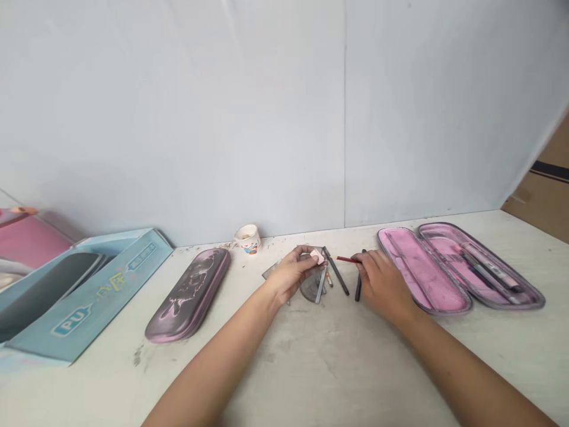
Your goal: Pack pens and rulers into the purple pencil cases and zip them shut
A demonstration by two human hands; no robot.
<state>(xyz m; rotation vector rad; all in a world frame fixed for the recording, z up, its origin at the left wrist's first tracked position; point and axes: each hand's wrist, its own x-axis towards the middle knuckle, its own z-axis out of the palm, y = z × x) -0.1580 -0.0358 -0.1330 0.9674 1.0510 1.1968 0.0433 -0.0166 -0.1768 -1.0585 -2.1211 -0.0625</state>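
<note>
My left hand (291,274) pinches a small pale pink eraser (317,256) between thumb and fingers. In my right hand (384,281) is a thin red pencil (348,259), pointing left toward the eraser. A black pen (358,286) stands out from beside the right fingers; whether they touch it I cannot tell. Between the hands, a dark pen (336,273) lies slanted on the table. Under and beside the left hand are a clear protractor (307,290) and a narrow ruler-like strip (320,286). To the right lies an open pink pencil case (402,270) with several pens (489,267) in its deeper half.
A closed dark pencil case (189,296) with pink edges lies to the left. Behind it stands a small paper cup (248,238) near the wall. At the far left, a blue box (89,302) holds another dark case (48,290). A pale wall (267,118) bounds the table's back.
</note>
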